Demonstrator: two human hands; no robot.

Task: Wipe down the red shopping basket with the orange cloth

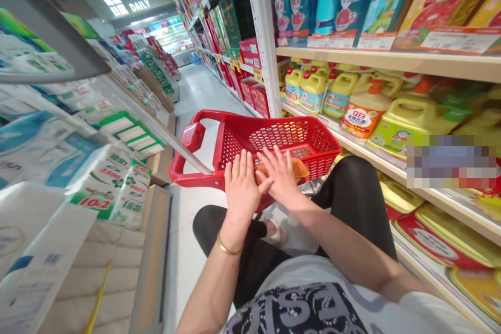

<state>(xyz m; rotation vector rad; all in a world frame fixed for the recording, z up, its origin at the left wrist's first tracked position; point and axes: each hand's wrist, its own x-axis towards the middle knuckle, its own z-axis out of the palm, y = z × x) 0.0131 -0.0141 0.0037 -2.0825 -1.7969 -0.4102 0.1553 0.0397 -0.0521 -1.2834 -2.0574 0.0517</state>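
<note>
Reaching forward and gripping nothing, the person's two hands hang over the near end of a red basket point(274, 133). The left hand point(242, 185) keeps its fingers straight and close together; the right hand point(282, 180) has its fingers spread just beside an orange item point(300, 168) at the basket's near side, though contact cannot be told. Work seems barely under way: the hands are in place, no hold is taken yet, and yellow jugs point(312, 95) stand on the shelf unit point(376, 61).
</note>
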